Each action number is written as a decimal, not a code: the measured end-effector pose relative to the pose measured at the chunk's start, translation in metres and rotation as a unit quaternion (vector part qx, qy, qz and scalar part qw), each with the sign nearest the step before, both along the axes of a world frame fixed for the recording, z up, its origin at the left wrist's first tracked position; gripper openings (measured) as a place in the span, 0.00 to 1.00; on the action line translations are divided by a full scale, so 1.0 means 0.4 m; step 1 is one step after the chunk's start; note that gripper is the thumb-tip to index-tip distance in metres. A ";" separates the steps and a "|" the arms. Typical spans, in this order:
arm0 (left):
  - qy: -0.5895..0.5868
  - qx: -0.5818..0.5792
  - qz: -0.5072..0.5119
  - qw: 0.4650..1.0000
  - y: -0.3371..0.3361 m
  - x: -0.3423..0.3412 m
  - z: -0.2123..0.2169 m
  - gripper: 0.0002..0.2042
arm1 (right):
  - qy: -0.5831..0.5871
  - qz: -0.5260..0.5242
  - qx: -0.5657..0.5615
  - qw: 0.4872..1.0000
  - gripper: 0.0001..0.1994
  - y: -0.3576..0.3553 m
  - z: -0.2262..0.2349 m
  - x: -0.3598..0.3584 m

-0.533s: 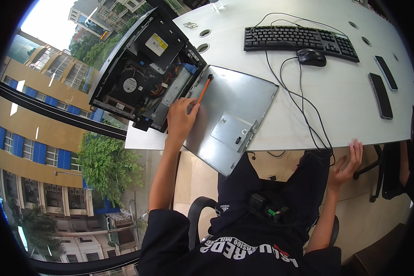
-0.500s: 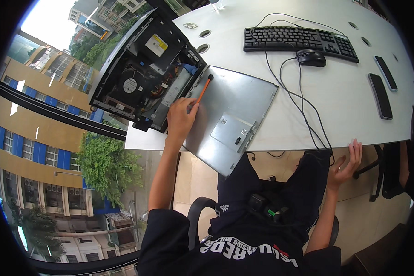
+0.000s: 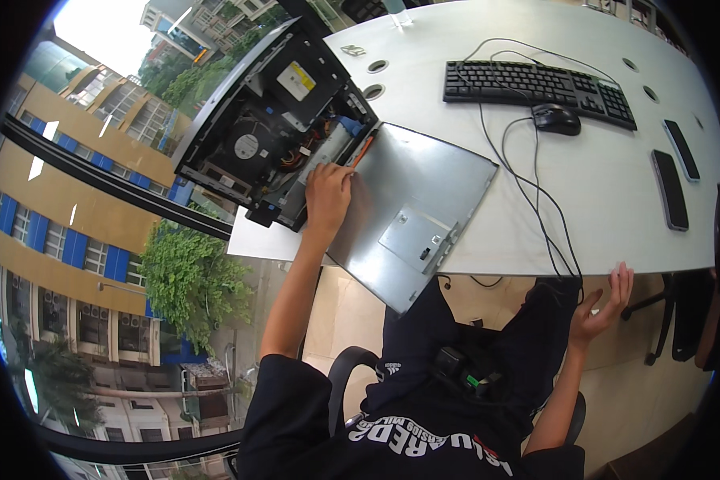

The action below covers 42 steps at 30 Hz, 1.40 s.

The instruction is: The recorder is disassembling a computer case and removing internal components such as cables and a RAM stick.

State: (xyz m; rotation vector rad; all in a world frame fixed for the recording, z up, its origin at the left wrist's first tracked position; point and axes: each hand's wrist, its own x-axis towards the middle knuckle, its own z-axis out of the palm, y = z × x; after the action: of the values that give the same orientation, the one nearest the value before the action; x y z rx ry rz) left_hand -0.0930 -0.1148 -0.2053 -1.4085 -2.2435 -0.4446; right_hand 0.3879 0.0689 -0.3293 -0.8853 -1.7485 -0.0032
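Note:
An opened black desktop computer case (image 3: 276,104) stands at the table's left end, its fan, drive and wires exposed. My left hand (image 3: 328,194) reaches to its near edge, fingers closed on a thin orange cable (image 3: 362,152) that slants up away from the fingertips. The cable lies along the seam between the case and a silvery metal side panel (image 3: 436,176). That panel lies flat beside the case, one corner jutting over the table's front edge. At the right, my right hand (image 3: 602,308) is open, fingers stretched up by the table edge, holding nothing.
A black keyboard (image 3: 536,92) and a black mouse (image 3: 556,119) lie toward the back, their cords looping over the front edge. Two dark phones, one nearer (image 3: 670,190), rest at the right. Round holes pierce the white table (image 3: 424,88). A window borders the left side.
The view has shifted slightly. My left hand has brought the orange cable closer against the case, and its black connector no longer shows. My right hand stays by the table edge.

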 end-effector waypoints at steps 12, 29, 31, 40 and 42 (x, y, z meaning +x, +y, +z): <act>-0.080 0.195 0.103 0.972 -0.004 0.070 0.214 0.14 | -0.017 -0.003 0.016 1.000 0.20 0.006 -0.006 0.002; -0.131 0.165 0.113 0.971 -0.004 -0.106 0.360 0.16 | 0.002 0.004 -0.004 1.000 0.21 -0.014 0.000 -0.007; -0.086 0.161 0.092 0.979 -0.032 -0.127 0.360 0.14 | -0.013 0.001 -0.003 1.000 0.21 -0.022 0.009 -0.010; 0.104 0.169 -0.019 0.980 -0.036 0.045 0.358 0.10 | 0.026 -0.025 0.002 0.999 0.21 0.013 -0.020 -0.039; 0.085 0.127 -0.070 0.986 -0.045 0.072 0.343 0.06 | 0.048 -0.018 -0.009 0.999 0.27 0.010 -0.003 -0.034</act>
State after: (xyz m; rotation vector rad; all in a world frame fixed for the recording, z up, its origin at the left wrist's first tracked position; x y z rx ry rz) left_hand -0.0643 -0.1329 -0.0683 -1.4173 -1.8869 -0.6094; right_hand 0.3745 0.0729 -0.3305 -0.9151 -1.6453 0.0302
